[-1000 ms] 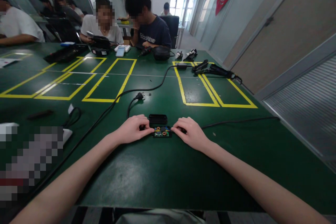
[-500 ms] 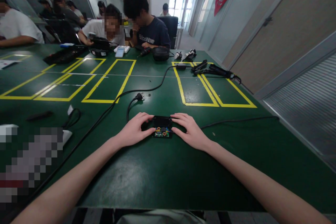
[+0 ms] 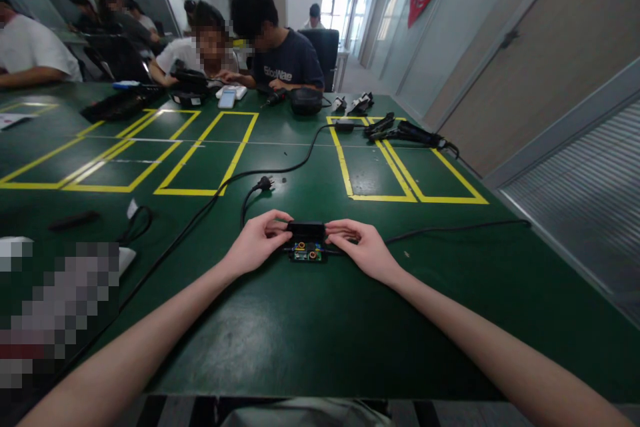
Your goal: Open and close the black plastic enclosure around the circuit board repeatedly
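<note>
On the near middle of the green table [image 3: 310, 333], an open black case base [image 3: 308, 261] with a green circuit board [image 3: 301, 256] and two orange-ringed coils [image 3: 313, 255]. Just beyond, a black cover [image 3: 307, 231], held at its ends between left hand [image 3: 261, 240] and right hand [image 3: 364, 247], thumbs and fingers narrowly parted. Cover's ends partly hidden by the grip; board's details too small for reading. Farther off, a black power plug [image 3: 265, 183].

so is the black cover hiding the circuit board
No, the circuit board lies exposed while left hand and right hand hold the black cover behind it.
</note>
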Demonstrator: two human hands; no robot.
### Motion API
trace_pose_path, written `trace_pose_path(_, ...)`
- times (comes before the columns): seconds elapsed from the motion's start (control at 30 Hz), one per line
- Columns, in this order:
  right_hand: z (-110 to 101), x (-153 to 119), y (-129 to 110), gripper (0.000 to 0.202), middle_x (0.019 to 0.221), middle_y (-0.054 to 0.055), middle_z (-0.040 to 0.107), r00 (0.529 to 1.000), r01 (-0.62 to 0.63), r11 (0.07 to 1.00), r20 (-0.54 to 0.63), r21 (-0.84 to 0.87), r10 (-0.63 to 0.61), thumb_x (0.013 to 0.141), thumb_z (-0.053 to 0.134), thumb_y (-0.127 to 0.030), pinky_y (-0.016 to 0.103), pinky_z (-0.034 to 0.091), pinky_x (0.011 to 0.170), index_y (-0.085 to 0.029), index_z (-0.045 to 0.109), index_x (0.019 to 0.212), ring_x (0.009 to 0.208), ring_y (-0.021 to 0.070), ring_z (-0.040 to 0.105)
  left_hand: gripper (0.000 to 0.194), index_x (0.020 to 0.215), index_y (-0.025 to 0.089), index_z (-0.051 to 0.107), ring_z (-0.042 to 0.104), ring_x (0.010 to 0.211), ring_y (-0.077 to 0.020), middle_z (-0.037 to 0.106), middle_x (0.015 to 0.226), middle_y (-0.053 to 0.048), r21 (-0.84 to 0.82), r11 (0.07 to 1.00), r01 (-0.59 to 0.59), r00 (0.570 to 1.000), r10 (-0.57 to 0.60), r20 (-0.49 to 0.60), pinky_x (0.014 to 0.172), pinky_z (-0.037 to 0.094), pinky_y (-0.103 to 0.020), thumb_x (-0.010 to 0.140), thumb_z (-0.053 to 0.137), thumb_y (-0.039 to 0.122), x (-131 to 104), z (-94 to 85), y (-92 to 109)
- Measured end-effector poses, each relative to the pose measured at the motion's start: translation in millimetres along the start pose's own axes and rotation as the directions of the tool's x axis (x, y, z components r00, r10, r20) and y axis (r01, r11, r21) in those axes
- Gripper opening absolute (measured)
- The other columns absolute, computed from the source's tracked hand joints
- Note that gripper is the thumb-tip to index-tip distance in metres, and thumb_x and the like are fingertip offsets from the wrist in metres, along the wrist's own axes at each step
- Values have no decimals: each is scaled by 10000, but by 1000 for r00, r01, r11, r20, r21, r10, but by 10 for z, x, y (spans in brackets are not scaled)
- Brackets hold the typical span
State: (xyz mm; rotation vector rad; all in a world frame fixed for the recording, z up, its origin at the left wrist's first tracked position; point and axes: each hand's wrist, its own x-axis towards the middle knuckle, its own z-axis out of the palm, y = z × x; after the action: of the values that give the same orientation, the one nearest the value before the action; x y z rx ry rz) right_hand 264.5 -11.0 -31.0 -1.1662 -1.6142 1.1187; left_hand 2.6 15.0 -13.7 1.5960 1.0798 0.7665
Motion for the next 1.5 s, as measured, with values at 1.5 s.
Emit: trace_pose_path(1.5,-55,-101,-99,297,1165,99,741,899,419,868,256,-267,-355,864,764,-174,418,596,942,-219,710,1152,1100,243,701,156,981,143,759,749,845,-174,804,933,-60,38,987,-153,983,148,109,832,596,-302,904,685,256,-60,3,58)
